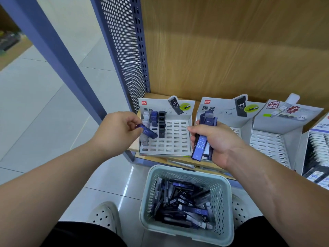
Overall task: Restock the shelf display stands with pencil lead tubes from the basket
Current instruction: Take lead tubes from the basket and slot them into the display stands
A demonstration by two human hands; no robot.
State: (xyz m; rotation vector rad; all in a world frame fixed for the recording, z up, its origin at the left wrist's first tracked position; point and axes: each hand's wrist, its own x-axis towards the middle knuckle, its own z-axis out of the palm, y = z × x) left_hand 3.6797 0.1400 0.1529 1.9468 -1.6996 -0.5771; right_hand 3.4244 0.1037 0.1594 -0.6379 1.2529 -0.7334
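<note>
My left hand (118,130) pinches one blue pencil lead tube (148,133) over the left side of the left display stand (175,139). That white slotted stand holds several tubes upright in its left columns (154,122). My right hand (214,142) grips a bundle of blue HB 0.7 lead tubes (202,145) between the left stand and the second stand (226,113). Below, a pale green basket (223,189) on the floor holds several loose tubes (185,204).
A third white stand (274,139) and a box of white tubes (318,150) sit further right on the wooden shelf. A blue perforated shelf upright (124,50) rises at the left. My shoes (105,214) flank the basket on the tiled floor.
</note>
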